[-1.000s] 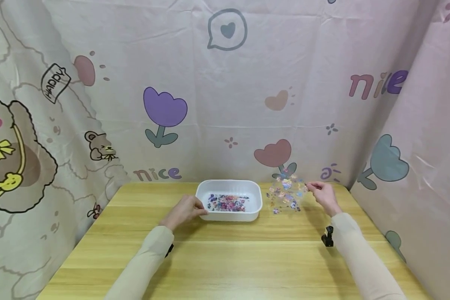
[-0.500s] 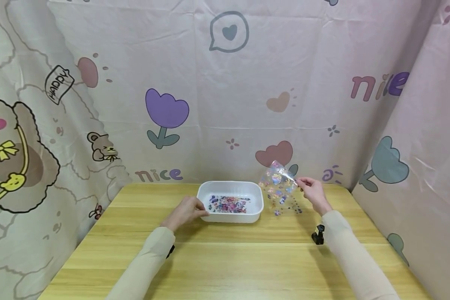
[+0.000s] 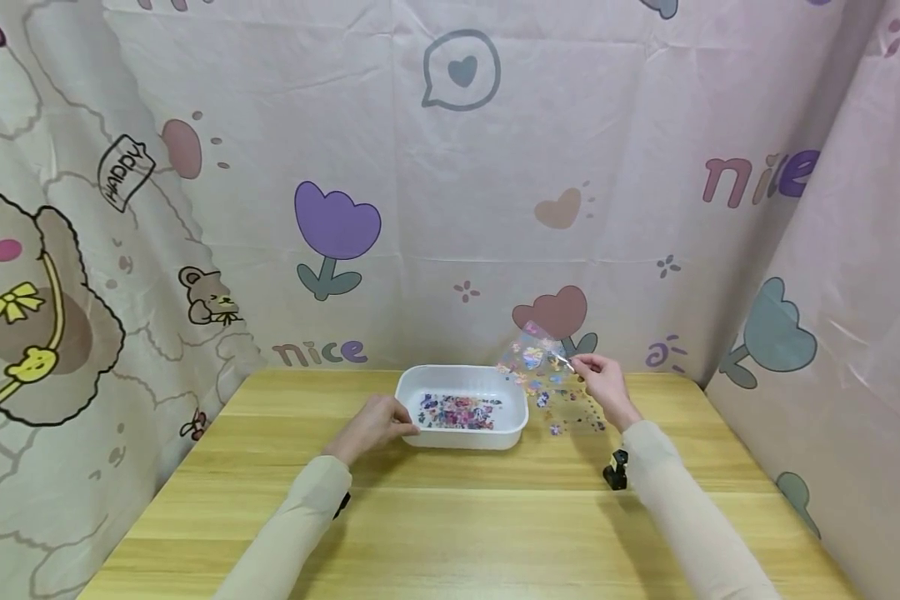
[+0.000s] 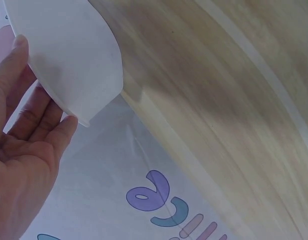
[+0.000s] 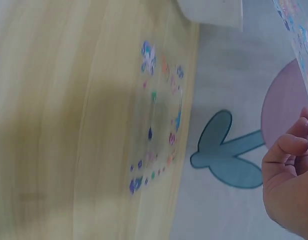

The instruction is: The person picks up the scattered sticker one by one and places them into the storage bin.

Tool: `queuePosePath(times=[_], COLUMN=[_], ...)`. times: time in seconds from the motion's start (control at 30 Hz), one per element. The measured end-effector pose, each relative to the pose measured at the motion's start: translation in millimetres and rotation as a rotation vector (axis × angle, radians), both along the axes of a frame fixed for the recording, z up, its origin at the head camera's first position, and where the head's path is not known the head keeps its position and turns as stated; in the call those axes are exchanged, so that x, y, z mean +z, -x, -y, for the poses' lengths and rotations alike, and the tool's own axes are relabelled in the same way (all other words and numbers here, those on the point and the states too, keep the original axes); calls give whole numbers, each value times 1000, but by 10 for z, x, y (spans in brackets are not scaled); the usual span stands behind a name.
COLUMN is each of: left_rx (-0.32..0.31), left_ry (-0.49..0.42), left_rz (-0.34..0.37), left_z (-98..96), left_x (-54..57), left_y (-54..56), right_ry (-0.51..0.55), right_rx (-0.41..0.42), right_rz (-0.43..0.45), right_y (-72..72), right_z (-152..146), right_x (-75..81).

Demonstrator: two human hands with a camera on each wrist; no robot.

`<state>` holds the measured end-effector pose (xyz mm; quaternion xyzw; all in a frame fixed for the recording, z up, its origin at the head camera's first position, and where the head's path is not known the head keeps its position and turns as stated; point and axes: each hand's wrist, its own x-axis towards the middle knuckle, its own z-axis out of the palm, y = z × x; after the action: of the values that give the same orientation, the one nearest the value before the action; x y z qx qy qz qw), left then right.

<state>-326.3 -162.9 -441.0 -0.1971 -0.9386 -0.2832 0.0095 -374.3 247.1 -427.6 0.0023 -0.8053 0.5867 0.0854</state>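
Observation:
A white plastic tub (image 3: 461, 440) stands near the back of the table, with a layer of colourful printed pieces (image 3: 461, 412) on its floor. My left hand (image 3: 375, 423) holds the tub's front left corner, thumb and fingers at the rim (image 4: 59, 107). A clear sticker sheet (image 3: 531, 357) with pastel flower prints is pinched at its edge by my right hand (image 3: 603, 386). It hangs in the air and overlaps the tub's right rim in the head view. Below it, a second clear sheet (image 5: 156, 120) with small flowers and dots lies flat on the table.
The wooden table (image 3: 435, 533) ends at a patterned cloth backdrop (image 3: 450, 208) just behind the tub. Cloth also hangs along both sides. A small black device (image 3: 617, 470) sits at my right wrist.
My right hand has moved left, carrying the clear sticker sheet toward the tub, which uncovers more of the sheet on the table. My left hand stays at the tub's corner.

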Motion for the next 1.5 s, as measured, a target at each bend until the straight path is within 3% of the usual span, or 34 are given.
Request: queuePosePath(times=[0.77,1.07,1.17,1.37,1.5], left_rx=[-13,-8,-10,-4,-3], left_ry=[3,7,7,-6,-16], left_rz=[-19,-10,-13,-5,-9], left_z=[-8,5,6,-9,-10], left_x=[6,3,-4,-15,-14], left_y=[13,0,-3,-8,-5], right_ry=[-53,-123,-191,-455,-507], right_rx=[67,99,113,142,170], right_rz=[9,5,6,-56,-39], right_y=[61,124,149,180,180], right_z=[557,747,808,910,960], right_x=[6,-35,-56,-88,-79])
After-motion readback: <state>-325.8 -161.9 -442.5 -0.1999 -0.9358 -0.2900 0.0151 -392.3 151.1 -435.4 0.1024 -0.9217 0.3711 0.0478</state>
